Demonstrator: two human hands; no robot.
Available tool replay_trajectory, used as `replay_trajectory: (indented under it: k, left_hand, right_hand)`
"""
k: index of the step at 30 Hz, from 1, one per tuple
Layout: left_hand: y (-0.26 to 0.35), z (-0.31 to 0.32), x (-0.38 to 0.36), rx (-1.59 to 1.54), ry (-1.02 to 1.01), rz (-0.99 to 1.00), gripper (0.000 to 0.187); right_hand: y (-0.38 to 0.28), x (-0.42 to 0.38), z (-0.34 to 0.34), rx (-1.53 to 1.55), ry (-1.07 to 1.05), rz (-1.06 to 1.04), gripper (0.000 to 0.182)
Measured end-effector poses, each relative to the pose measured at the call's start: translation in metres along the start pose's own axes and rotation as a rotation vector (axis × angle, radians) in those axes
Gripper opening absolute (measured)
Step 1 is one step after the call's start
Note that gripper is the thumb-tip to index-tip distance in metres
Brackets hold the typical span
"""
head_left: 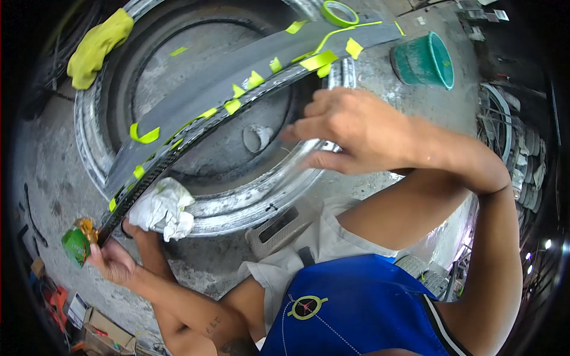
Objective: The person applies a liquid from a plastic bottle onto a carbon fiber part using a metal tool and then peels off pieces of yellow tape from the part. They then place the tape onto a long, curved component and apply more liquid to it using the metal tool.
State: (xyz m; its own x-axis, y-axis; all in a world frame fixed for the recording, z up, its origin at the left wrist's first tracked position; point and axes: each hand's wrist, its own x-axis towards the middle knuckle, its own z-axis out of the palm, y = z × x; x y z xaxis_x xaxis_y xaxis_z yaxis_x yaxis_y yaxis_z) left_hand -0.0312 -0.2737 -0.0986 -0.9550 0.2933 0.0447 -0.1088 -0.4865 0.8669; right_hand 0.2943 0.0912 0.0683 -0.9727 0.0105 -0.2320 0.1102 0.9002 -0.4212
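A long grey panel (202, 89) with a black, carbon-patterned edge strip (157, 169) lies across a large tire (219, 207). Pieces of yellow-green masking tape (255, 79) are stuck along their join. My left hand (114, 264) is closed at the strip's lower left end, with its thumb against a small green and gold packet (76, 244). My right hand (356, 127) hovers over the tire's right side, apart from the panel. Its fingers are bent and blurred, thumb apart from them, with nothing visible between.
A tape roll (340, 13) rests on the panel's far end. A yellow cloth (101, 47) and a white cloth (163, 207) lie on the tire. A green bucket (423, 61) stands at right. Below the tire is a beige plastic stool (279, 231). Boxes (107, 332) sit lower left.
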Motion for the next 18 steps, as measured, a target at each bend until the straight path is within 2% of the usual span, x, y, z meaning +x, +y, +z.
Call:
replay_trajectory:
  k: [4, 6, 11, 13, 14, 16, 18]
  left_hand:
    - [0.002, -0.003, 0.001, -0.003, 0.019, -0.007, 0.046]
    - [0.003, -0.005, 0.001, 0.004, 0.015, -0.019, 0.045]
    - [0.011, 0.000, 0.000, 0.017, -0.017, -0.058, 0.041]
    - [0.012, -0.002, 0.001, 0.032, -0.010, -0.055, 0.040]
    - [0.012, -0.003, 0.000, 0.035, 0.001, -0.053, 0.039]
    - [0.012, -0.001, 0.000, 0.042, -0.008, -0.050, 0.038]
    - [0.011, 0.003, 0.000, 0.043, -0.019, -0.049, 0.037]
  right_hand:
    - [-0.001, -0.042, -0.012, 0.191, -0.148, 0.175, 0.039]
    - [0.002, -0.059, -0.017, 0.315, -0.281, 0.329, 0.041]
    - [0.025, -0.087, 0.002, 0.400, -0.142, 0.301, 0.032]
    - [0.028, -0.087, 0.001, 0.468, -0.107, 0.397, 0.028]
    - [0.030, -0.088, 0.005, 0.477, -0.104, 0.396, 0.028]
    - [0.036, -0.088, 0.013, 0.497, 0.028, 0.367, 0.026]
    - [0.035, -0.087, 0.017, 0.548, 0.048, 0.412, 0.027]
